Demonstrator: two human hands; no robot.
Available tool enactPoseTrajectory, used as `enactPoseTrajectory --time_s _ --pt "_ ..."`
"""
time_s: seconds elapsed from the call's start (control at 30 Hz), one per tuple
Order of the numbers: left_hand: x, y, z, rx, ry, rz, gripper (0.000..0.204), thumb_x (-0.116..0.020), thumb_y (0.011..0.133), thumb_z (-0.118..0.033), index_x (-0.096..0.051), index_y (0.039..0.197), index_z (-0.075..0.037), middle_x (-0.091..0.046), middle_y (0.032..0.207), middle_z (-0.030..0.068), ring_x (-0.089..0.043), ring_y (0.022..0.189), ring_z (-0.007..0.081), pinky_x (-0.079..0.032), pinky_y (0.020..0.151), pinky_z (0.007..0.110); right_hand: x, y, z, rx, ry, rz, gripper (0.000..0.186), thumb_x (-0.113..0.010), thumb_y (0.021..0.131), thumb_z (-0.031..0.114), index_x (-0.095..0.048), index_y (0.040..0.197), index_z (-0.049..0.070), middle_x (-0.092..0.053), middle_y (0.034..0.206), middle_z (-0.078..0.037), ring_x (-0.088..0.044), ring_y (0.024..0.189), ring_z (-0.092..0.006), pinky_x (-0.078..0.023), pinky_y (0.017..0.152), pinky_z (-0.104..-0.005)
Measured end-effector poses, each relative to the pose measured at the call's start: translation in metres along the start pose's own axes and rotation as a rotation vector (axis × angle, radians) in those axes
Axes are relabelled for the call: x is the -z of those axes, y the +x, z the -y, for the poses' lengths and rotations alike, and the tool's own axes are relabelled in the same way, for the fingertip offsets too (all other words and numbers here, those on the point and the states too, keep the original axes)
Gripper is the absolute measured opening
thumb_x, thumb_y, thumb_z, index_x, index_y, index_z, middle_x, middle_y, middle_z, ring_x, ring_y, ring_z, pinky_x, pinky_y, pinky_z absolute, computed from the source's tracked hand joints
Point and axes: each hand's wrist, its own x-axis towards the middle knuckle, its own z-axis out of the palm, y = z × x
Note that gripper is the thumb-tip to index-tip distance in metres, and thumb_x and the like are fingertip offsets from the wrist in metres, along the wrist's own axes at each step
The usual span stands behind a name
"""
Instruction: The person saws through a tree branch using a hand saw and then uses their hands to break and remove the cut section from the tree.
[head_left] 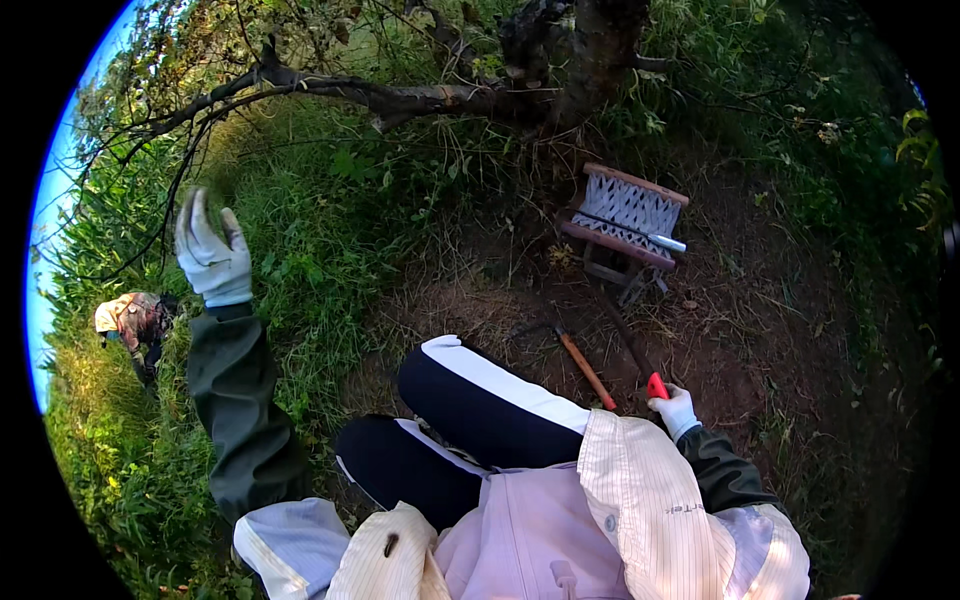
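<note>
My left hand (213,250), in a white glove, is raised at the left with its fingers stretched up and apart. It holds nothing and is beside thin bare twigs of a long tree branch (395,98); whether it touches them I cannot tell. Low on the right, my gloved right hand (676,408) is closed round the red handle of what looks like a pruning saw (628,338). Its long dark blade points forward toward a small folding stool (632,200) with a woven seat. Left of the blade, a wooden-handled tool (585,370) with a dark head rests on the ground.
A thin tool with a silvery handle (665,242) lies across the stool. The dark tree trunk (600,60) rises beyond it. Tall grass (310,250) grows on the left, bare soil (745,330) on the right. Another person (138,325) bends over at the far left.
</note>
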Motion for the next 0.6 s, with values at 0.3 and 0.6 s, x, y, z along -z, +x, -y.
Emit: enactPoseTrajectory --time_s 0.3,0.6 --pt "-0.108 -0.1 0.001 0.285 0.075 0.791 0.072 -0.059 0.082 -0.031 -0.027 0.14 -0.004 -0.032 0.144 0.0156 -0.031 0.132 0.0318 -0.023 0.109 0.042 0.001 0.0 0.031 -0.107 0.268 0.243 0.058 -0.069 0.065 0.003 -0.05 0.119 -0.006 -0.061 0.093 -0.011 -0.061 0.075 -0.0227 -0.053 0.067 -0.0364" --pt "-0.24 0.03 -0.016 -0.177 -0.064 0.257 0.069 -0.054 0.076 -0.017 -0.03 0.139 -0.004 -0.033 0.143 0.0137 -0.029 0.134 0.0307 -0.019 0.112 0.041 -0.005 0.003 0.027 -0.141 0.186 0.113 0.048 -0.069 0.069 0.002 -0.055 0.115 -0.006 -0.065 0.094 -0.012 -0.063 0.078 -0.0196 -0.053 0.071 -0.0328"
